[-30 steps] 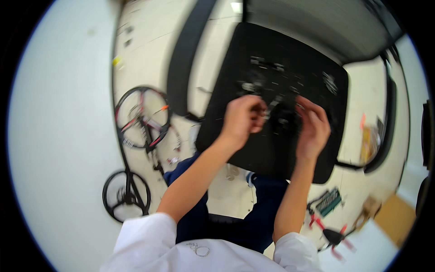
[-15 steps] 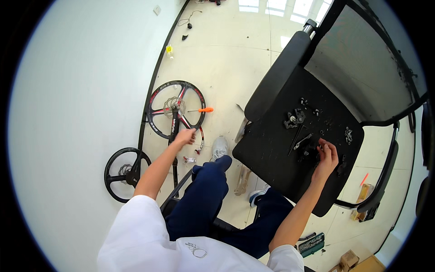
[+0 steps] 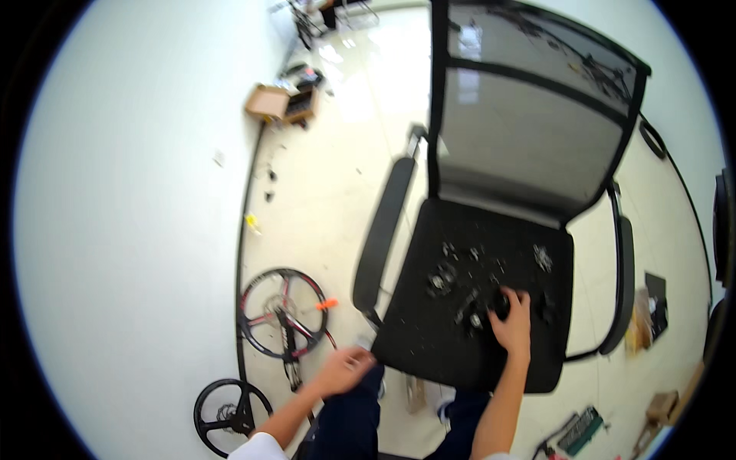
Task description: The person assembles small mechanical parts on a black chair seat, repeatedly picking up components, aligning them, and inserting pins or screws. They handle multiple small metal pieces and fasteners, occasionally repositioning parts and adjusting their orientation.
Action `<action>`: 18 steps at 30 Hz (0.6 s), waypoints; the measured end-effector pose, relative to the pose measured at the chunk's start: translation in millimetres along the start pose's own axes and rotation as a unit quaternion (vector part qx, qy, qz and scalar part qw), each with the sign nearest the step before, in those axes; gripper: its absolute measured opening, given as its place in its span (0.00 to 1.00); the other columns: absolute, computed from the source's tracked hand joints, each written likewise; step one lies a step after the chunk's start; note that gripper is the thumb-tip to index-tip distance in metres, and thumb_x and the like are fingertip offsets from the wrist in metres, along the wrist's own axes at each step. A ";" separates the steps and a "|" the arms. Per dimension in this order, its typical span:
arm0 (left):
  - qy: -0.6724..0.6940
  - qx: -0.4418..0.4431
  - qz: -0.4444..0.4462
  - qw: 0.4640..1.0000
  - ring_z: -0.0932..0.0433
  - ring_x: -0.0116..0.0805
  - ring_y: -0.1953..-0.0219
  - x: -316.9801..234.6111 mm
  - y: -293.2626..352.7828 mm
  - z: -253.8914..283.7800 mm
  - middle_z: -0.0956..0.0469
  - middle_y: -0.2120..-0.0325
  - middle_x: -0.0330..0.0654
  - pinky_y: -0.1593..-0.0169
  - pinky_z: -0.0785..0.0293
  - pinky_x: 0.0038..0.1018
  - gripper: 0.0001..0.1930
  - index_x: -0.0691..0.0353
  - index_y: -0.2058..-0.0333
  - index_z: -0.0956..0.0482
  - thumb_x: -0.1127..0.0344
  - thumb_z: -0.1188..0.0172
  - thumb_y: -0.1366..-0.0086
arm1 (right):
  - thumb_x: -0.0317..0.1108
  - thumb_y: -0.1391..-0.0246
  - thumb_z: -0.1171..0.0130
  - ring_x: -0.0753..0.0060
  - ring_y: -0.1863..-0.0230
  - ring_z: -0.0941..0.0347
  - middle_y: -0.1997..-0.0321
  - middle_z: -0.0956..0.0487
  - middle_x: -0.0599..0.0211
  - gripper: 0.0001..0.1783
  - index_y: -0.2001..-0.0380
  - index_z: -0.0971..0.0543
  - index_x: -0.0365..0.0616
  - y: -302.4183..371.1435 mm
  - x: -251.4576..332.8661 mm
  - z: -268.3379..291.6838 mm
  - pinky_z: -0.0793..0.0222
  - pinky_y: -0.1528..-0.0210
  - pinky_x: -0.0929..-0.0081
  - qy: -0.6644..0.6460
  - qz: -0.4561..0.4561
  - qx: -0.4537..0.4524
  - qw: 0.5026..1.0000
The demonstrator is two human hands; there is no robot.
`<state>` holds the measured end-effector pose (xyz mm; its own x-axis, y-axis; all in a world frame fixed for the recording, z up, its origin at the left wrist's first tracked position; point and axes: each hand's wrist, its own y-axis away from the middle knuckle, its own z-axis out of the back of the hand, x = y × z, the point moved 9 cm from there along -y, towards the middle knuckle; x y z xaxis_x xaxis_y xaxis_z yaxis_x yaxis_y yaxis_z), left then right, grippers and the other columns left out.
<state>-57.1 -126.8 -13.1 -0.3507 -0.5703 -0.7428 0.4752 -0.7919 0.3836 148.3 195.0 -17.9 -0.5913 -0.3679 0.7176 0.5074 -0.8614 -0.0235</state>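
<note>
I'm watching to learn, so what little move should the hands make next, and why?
Perhaps bring the bare left hand over the flat black chair seat to steady the small dark and silvery parts: the bare right hand is among them, while the left is by the seat's front-left corner, blurred, nothing clearly in it.

A white wall (image 3: 138,230) rises on my left, meeting a pale, glossy tiled floor (image 3: 345,207) along a dark skirting strip (image 3: 242,253). Ahead of me stands a black office chair (image 3: 491,224) with armrests (image 3: 387,226) and a mesh back (image 3: 529,142); bright reflections (image 3: 331,52) gleam farther off.
</note>
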 end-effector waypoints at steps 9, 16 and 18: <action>0.017 -0.179 -0.310 0.934 0.23 0.50 0.55 -164.5 -120.0 -73.6 0.22 0.61 0.50 0.52 0.25 0.39 0.15 0.65 0.58 0.22 0.64 0.33 0.41 | 0.26 0.56 0.33 0.47 0.50 0.26 0.54 0.25 0.53 0.22 0.53 0.20 0.43 -8.3 7.3 -8.0 0.27 0.49 0.60 0.027 0.036 -0.001 0.999; -0.082 -0.124 -0.286 0.947 0.25 0.48 0.54 -174.8 -141.5 -125.5 0.25 0.56 0.46 0.50 0.26 0.38 0.22 0.60 0.51 0.23 0.65 0.31 0.45 | 0.22 0.54 0.34 0.61 0.60 0.22 0.59 0.21 0.59 0.18 0.56 0.19 0.39 -20.4 -5.2 18.2 0.25 0.57 0.70 -0.130 -0.006 0.001 0.991; -0.078 -0.140 -0.300 0.940 0.23 0.45 0.56 -176.9 -142.7 -122.6 0.24 0.56 0.45 0.54 0.25 0.34 0.21 0.61 0.51 0.23 0.69 0.31 0.44 | 0.21 0.54 0.34 0.63 0.60 0.21 0.58 0.21 0.60 0.19 0.56 0.18 0.39 -20.6 -4.8 23.9 0.25 0.56 0.70 -0.091 0.017 -0.002 0.996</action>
<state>36.1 113.9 -3.7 -0.7277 -0.0816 -0.6810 0.3399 -0.9053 -0.2547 155.6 222.9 -4.2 -0.4496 -0.3273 0.8311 0.5222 -0.8512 -0.0527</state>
